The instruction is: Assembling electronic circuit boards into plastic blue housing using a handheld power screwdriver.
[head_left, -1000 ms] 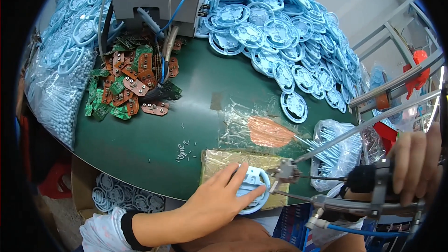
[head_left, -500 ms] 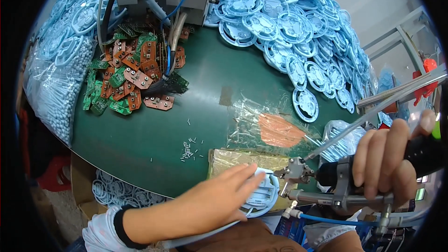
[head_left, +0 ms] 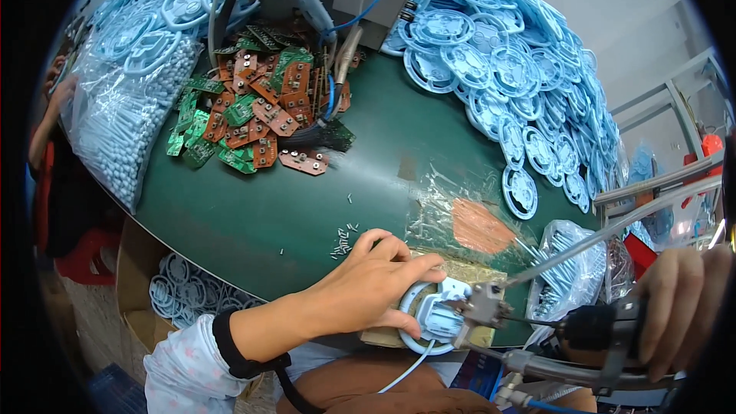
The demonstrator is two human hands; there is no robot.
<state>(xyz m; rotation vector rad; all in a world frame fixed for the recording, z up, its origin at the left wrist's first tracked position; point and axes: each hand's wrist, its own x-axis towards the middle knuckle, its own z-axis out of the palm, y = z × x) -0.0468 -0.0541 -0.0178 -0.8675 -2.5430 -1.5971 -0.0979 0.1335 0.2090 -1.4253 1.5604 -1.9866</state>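
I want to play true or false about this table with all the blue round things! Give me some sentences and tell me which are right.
1. The left hand rests on a light blue round plastic part. True.
2. The right hand is empty. False: it grips a black-handled power tool whose tip sits at the part.
3. The table is red. False: its top is dark green.
4. A pile of green and brown circuit boards lies on the table's far left side. True.
5. The heap of blue round parts is in a closed box. False: it lies loose on the table's far right side.
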